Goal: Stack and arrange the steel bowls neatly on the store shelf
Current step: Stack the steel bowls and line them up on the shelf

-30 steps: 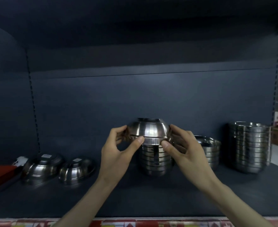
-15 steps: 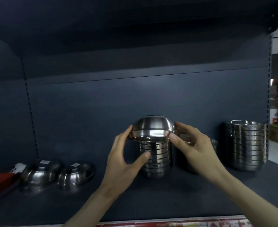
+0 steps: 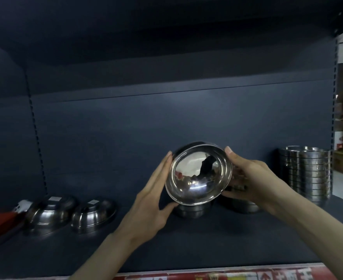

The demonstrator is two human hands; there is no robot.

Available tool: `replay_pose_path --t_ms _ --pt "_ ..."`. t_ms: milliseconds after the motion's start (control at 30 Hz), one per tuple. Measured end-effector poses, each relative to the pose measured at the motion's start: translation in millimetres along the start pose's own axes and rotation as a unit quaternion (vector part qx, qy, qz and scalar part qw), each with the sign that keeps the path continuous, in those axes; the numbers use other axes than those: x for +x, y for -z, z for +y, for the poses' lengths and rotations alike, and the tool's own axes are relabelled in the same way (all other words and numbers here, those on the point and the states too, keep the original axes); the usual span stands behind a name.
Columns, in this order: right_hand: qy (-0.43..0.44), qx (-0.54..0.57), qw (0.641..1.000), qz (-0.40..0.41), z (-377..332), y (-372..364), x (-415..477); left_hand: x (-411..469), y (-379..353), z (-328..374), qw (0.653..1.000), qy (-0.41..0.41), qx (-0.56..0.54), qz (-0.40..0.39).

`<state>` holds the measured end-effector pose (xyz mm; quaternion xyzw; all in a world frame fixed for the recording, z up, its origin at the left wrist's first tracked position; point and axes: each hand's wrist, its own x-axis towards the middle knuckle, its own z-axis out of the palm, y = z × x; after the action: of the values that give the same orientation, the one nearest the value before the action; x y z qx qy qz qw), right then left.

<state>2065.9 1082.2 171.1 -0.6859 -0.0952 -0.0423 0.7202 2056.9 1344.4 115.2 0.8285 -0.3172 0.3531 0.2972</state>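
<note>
A shiny round steel bowl [image 3: 198,174], tipped mouth-outward, sits between two hands: the left hand [image 3: 152,201] lays straight fingers along its rim (thumb underneath), while the right hand [image 3: 253,180] curls its fingers behind it.

A tilted bowl [image 3: 198,174] sits between the left hand [image 3: 152,199], pressed flat, and the gripping right hand [image 3: 253,178]. Its hollow faces the camera, above a stack [image 3: 192,210].

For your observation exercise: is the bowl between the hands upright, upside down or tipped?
Tipped: the bowl shows its whole rim and shiny inside to the camera.
</note>
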Motion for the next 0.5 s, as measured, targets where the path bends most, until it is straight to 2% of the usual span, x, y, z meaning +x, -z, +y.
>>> replay_pose_path --t_ms 133,233,333,500 --pt "0.003 -0.006 1.0 -0.006 2 0 1 3 -2 -6 0.999 0.005 -0.013 0.029" --pt "0.05 -0.003 0.999 -0.015 4 -1 1 7 -2 -8 0.992 0.052 -0.102 0.057" --pt "0.095 0.001 0.995 -0.032 5 -4 1 14 -2 -5 0.961 0.112 -0.244 0.064" --pt "0.145 0.017 0.984 -0.104 5 -6 5 30 -2 -1 0.923 0.149 -0.345 0.079"
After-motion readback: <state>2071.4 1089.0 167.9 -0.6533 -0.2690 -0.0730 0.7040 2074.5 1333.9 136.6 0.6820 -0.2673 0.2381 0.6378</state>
